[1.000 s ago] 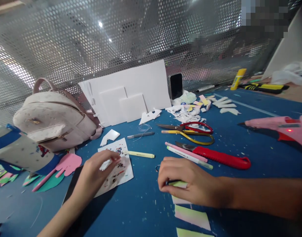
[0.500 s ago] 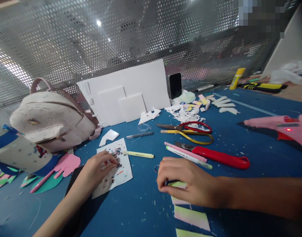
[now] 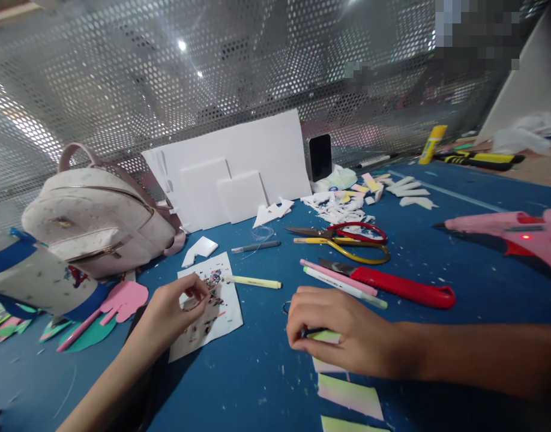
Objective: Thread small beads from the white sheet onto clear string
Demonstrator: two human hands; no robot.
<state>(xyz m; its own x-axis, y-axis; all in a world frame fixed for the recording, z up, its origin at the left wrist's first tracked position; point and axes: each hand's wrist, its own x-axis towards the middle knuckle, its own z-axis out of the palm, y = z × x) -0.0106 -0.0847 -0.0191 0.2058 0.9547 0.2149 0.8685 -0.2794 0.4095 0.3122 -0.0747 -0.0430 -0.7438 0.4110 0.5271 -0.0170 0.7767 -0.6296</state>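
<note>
My left hand (image 3: 182, 303) is over a white sheet (image 3: 233, 306) strewn with small multicoloured beads or bits (image 3: 215, 281). Its thumb and index finger meet in a pinch; anything between them is too small to make out. My right hand (image 3: 336, 327) rests closed on the table, fingers curled toward the thumb, and whatever it grips is hidden. A short dark curl like a thread end (image 3: 285, 308) shows beside its knuckles. Under and below this hand lie pale green-and-pink strips (image 3: 350, 396). A yellow marker (image 3: 256, 282) touches the sheet's right side.
Scissors (image 3: 359, 240), a red utility knife (image 3: 401, 288) and pens (image 3: 343, 285) lie beyond my right hand. A pink glue gun (image 3: 505, 231) with a lit red light is at right. White boards (image 3: 270, 144), scraps (image 3: 341, 207) and a backpack (image 3: 95, 216) stand behind.
My left hand has lifted slightly and drawn back a little to the left from the beads, its pinch still closed. My right hand has stayed in place.
</note>
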